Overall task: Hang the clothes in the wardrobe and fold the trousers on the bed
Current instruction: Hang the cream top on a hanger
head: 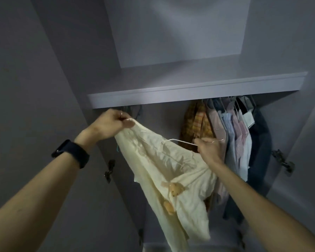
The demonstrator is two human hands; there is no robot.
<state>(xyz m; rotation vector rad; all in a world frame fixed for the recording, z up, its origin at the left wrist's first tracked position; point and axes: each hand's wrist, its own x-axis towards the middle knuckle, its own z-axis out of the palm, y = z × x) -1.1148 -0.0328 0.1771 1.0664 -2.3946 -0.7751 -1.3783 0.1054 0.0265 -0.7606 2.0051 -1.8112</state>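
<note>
Cream shirt [164,171], pretty crumpled, little orange patches on it, hangs slanted half-on a white hanger [181,141] in front of the open wardrobe [189,91], left of the hung clothes [235,131].

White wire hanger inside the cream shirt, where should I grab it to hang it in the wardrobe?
Grip the white wire hanger at its neck, just under the hook, coming from below, where the right hand holds it. That leaves the hook free; the cream shirt drapes over its arms.
</note>
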